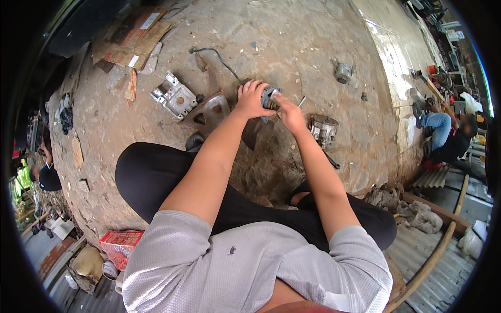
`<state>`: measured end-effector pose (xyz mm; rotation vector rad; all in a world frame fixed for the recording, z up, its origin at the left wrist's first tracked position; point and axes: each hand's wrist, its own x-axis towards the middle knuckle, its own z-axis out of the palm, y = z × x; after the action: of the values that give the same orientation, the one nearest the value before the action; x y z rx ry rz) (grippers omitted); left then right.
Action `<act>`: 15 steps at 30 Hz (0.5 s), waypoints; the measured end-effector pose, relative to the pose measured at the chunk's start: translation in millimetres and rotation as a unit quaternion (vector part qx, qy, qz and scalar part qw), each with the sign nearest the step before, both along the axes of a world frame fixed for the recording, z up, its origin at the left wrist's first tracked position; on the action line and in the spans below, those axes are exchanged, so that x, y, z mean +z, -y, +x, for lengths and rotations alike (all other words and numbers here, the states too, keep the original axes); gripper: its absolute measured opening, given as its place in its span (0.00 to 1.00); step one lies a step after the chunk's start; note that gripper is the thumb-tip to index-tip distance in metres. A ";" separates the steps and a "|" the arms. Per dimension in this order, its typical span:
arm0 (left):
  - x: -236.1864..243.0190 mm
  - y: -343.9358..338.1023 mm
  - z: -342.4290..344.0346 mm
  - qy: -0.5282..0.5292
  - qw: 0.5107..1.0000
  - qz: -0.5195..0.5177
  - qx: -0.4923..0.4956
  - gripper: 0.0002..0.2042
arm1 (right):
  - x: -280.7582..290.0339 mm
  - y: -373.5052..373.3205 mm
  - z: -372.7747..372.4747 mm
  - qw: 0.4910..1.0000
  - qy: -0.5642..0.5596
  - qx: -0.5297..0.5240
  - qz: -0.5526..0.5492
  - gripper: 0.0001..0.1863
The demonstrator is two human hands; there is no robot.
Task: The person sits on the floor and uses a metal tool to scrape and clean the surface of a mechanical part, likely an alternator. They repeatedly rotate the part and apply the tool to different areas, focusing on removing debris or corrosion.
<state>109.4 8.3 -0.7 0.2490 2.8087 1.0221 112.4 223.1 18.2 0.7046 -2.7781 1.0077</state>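
Observation:
A round, ribbed metal machine part (268, 98) stands between my hands over the stone ground. My left hand (252, 99) grips its left side, the thumb reaching across the near side. Against its right side, my right hand (290, 113) is closed; what its fingers hold is hidden. A thin metal rod (302, 101) shows just right of that hand; whether I hold it cannot be made out. To the left lie a rusty metal bracket (213, 108) and a pale cast-metal housing (176, 99). Beside my right forearm sits a grey metal engine part (324, 128).
A black hose (222, 58) curves beyond my left hand. Flattened cardboard (125, 39) lies at the far left, a metal cylinder (343, 73) at the far right. A red crate (112, 238) and wooden pole (425, 268) flank me. Another person (451, 138) sits at right.

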 end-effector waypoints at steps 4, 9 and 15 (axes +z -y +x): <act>4.5 1.2 -5.9 0.003 1.000 -0.014 -0.001 0.52 | -8.7 -1.1 -6.4 0.993 0.005 -0.114 -0.001 0.31; -0.6 -0.3 -5.7 -0.024 1.000 -0.002 0.006 0.47 | -12.9 0.4 -2.7 1.000 -0.008 -0.014 0.018 0.31; -18.1 1.6 -11.6 -0.048 0.999 0.014 0.013 0.44 | -7.3 3.5 -4.6 0.997 0.001 0.062 0.036 0.30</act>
<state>97.8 6.7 -18.8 0.2717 2.8922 1.0826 107.8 219.6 11.0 0.8958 -2.8142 0.9336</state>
